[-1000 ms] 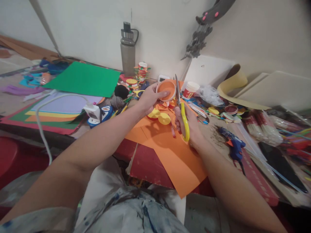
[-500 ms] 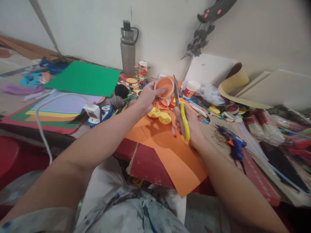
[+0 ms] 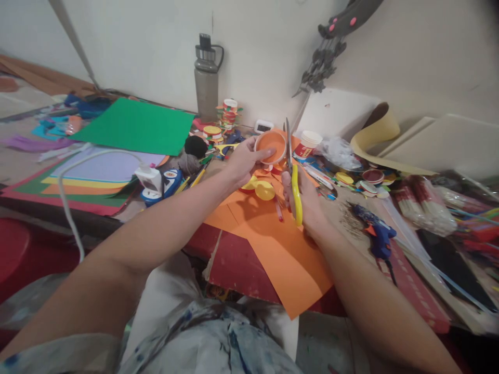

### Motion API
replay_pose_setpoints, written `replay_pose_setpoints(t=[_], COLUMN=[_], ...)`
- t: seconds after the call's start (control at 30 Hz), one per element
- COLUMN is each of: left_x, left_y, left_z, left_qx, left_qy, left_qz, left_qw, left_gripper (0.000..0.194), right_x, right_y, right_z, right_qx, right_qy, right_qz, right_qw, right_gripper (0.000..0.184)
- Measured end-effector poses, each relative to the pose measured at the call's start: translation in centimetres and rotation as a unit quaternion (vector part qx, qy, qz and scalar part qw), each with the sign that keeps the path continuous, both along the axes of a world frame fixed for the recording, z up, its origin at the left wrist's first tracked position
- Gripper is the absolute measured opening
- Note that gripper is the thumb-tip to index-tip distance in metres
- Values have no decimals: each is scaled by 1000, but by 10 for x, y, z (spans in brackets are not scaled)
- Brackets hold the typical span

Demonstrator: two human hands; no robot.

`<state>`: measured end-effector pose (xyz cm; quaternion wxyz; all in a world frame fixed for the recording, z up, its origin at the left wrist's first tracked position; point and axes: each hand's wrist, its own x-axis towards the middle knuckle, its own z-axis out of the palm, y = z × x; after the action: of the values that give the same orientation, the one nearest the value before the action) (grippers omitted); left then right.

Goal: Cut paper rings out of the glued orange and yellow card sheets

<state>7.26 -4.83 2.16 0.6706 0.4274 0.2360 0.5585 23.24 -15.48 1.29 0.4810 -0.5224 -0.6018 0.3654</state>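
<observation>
My left hand (image 3: 246,158) grips a round piece with a white rim and an orange face (image 3: 272,143), thumb pressed on the orange. It looks like a cut-off paper cup base, held above the table. In my right hand (image 3: 306,195) is a pair of scissors (image 3: 297,195) with yellow handles, blades pointing up and slightly parted close to the piece's right edge. Whether the blades touch the rim I cannot tell. Below lie yellow paper circles (image 3: 265,190), a red-tipped pen (image 3: 279,209) and large orange paper (image 3: 290,259).
A blue glue gun (image 3: 380,234) lies to the right. Behind stand a red-and-white paper cup (image 3: 307,144) and a grey water bottle (image 3: 206,85). Green paper (image 3: 136,127) covers the left side, near a power strip (image 3: 161,184) with a white cable. Yarn balls (image 3: 195,148) sit beside my left wrist.
My left hand moved the round piece slightly left and up, then back right and down, nearer the scissors. The scissor blades have turned to stand more upright.
</observation>
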Motion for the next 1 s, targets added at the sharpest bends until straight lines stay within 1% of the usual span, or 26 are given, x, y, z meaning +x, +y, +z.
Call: replay_pose_setpoints(t=[0.13,0.27,0.47,0.63,0.83,0.9,1.0], left_x=[0,-3,-5,-6,-8,-9,-9], left_y=[0,-2,-7,-4,1,2,1], left_z=[1,7,16,14,10,10,12], left_qx=[7,0,5,12,19,16,2], left_qy=[4,21,28,38,29,27,14], left_qz=[0,6,17,29,37,39,38], left_qw=[1000,1000,999,999,999,999,999], left_gripper=[50,48,42,44,52,51,44], right_x=[-1,-2,-3,-2,0,0,-2], right_y=[-2,-3,-4,-4,-2,-1,-1], right_z=[3,5,7,7,3,2,3], right_qx=[0,-5,-15,-20,-29,-30,-25], right_qy=[13,24,26,23,28,32,37], right_qz=[1,11,7,7,11,12,18], right_qw=[1000,1000,1000,1000,999,999,999], right_gripper=[67,66,62,62,62,63,64])
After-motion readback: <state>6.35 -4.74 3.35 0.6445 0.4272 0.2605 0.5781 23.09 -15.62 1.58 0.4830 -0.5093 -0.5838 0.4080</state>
